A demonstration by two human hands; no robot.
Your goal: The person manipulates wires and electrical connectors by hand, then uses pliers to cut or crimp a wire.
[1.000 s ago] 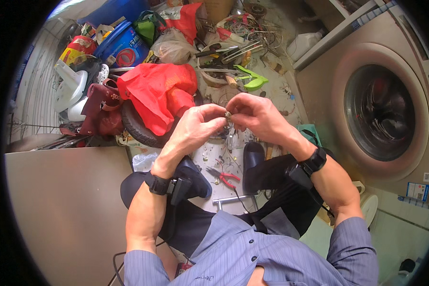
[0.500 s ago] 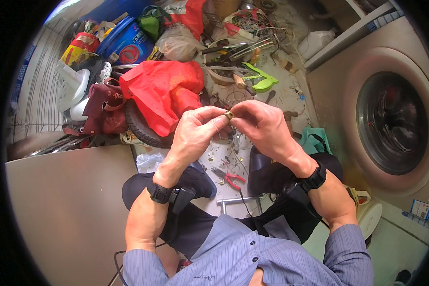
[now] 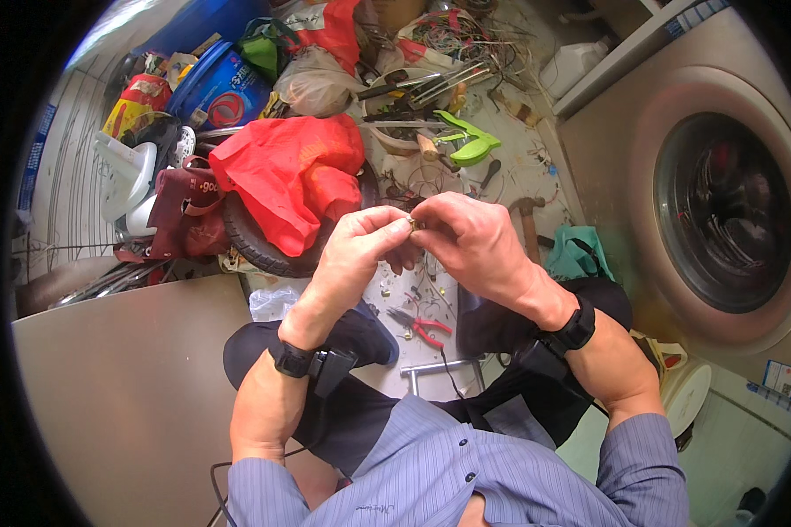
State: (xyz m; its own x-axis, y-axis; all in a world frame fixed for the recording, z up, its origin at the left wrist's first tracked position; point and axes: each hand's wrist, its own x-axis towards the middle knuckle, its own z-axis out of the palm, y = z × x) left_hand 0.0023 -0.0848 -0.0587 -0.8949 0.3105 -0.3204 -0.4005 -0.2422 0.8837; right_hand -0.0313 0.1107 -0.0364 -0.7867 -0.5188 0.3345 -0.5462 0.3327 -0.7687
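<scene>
While clutter crowded the left edge of the floor (image 3: 383,376), a white plastic piece (image 3: 128,186) stood beside a dark red bag (image 3: 183,215), with a blue bucket (image 3: 220,92) behind them toward the far left corner. Next came a tyre (image 3: 253,249), partly covered by a red cloth (image 3: 281,176), and a clear plastic bag (image 3: 271,304) lay in front of it. The left hand (image 3: 350,253) was raised above the floor, thumb and forefinger closed to a pinch on a small brass-coloured piece (image 3: 412,225). That piece sat between the fingertips of both hands, clear of the floor; it was too small, and too much covered, to tell whether it was one part or two. Beneath, nearer the floor's front edge, red-handled pliers (image 3: 424,328) lay with handles spread, in neither hand. The right hand (image 3: 476,246) was pinched on the same piece, its other fingers curled in. The handwork looked unfinished: the piece had been picked up, but neither hand had let it go, and nothing visible showed it joined or parted. Farther right, a hammer (image 3: 529,227) and a teal bag (image 3: 580,251) lay near the floor's right edge, beside a washing machine (image 3: 624,158).
</scene>
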